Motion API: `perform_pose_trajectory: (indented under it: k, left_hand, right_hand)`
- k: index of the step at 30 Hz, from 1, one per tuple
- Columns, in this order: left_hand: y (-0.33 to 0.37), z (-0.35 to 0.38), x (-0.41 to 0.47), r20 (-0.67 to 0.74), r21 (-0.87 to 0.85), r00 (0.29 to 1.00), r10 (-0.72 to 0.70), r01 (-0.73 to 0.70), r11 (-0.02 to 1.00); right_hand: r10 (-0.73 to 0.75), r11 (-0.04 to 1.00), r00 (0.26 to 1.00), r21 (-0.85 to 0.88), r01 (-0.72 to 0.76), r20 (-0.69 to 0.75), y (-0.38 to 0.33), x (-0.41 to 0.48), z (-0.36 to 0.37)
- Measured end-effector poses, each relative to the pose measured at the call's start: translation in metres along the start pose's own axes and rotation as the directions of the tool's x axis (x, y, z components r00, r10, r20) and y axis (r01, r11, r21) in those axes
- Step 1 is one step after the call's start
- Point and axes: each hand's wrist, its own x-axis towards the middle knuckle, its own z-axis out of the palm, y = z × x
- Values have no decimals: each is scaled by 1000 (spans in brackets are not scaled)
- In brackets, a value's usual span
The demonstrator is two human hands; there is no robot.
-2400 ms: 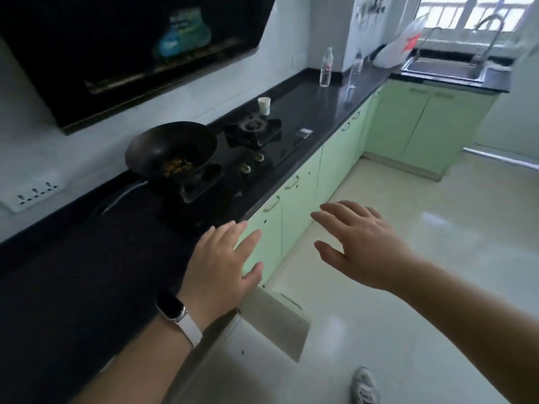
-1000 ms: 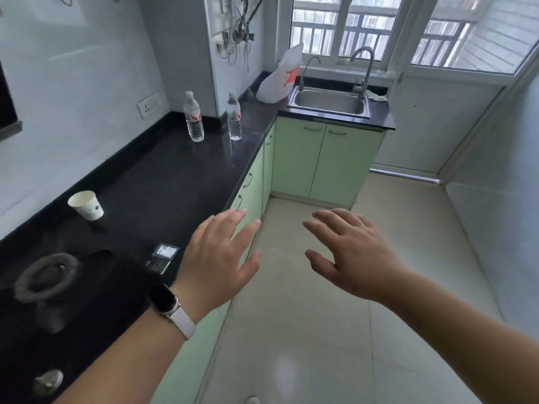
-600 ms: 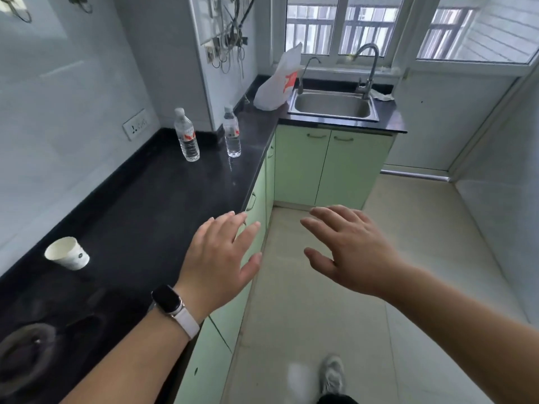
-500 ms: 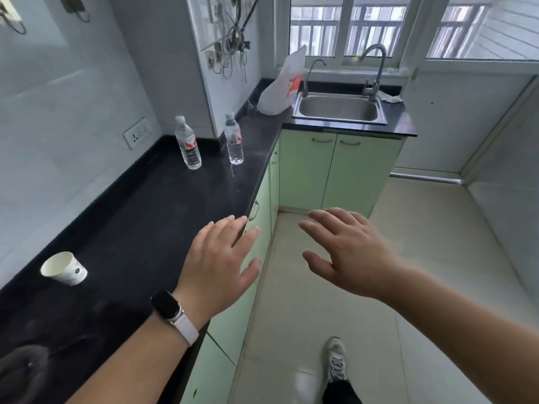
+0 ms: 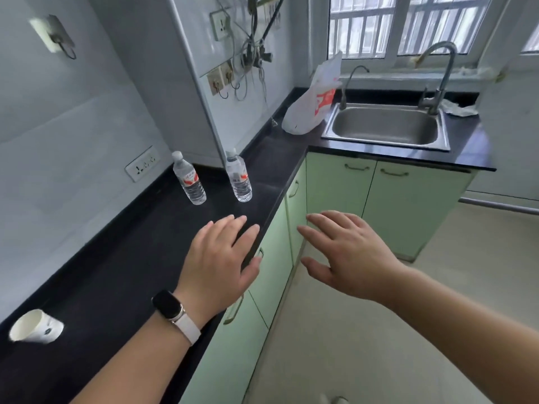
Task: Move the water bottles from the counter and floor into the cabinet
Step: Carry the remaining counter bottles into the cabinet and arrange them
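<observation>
Two clear water bottles with red labels stand upright on the black counter: the left bottle near the wall, the right bottle closer to the counter's edge. My left hand, with a watch on its wrist, hovers open over the counter's front edge, a short way in front of the bottles. My right hand is open too, held out over the floor in front of the light green cabinet doors. Both hands hold nothing. All cabinet doors are closed. No bottle shows on the floor.
A white paper cup sits on the counter at the near left. A white plastic bag leans by the steel sink in the corner. Cables and sockets hang on the wall above the bottles. The beige tiled floor stretches to the right.
I have walked along the counter past the stove and wok toward the corner. The bottles are now much nearer to my left hand. Both hands stayed open.
</observation>
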Motion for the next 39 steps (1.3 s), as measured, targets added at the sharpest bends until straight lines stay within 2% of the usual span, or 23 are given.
perform_pose_trajectory:
  k: [4, 11, 21, 27, 31, 33, 36, 39]
  left_hand:
    - [-7, 19, 29, 17, 27, 998, -62, 61, 998]
    - [-59, 66, 61, 82, 68, 980, -180, 174, 982]
    - [-161, 147, 119, 36, 12, 965, -260, 260, 966]
    - [-225, 193, 127, 99, 4, 910, -402, 404, 915]
    - [-249, 217, 124, 151, -19, 827, -541, 550, 835]
    - [-257, 229, 123, 173, -52, 754, -634, 649, 759]
    - [-261, 243, 128, 226, -138, 586, -778, 810, 569]
    - [-267, 257, 139, 289, -280, 406, -867, 902, 329]
  right_hand:
    - [-23, 999, 999, 44, 21, 43, 34, 38, 11]
    - [-84, 993, 994, 90, 77, 71, 66, 120, 45]
    - [-121, 991, 988, 75, 114, 100, 84, 251, 96]
    - [-92, 989, 985, 126, 73, 150, 87, 310, 136]
    - [-14, 975, 975, 218, -35, 223, 88, 336, 163]
    - [17, 965, 959, 246, -89, 282, 92, 349, 177]
    - [55, 927, 931, 329, -182, 360, 96, 366, 196]
    - [53, 879, 907, 412, -242, 418, 100, 383, 212]
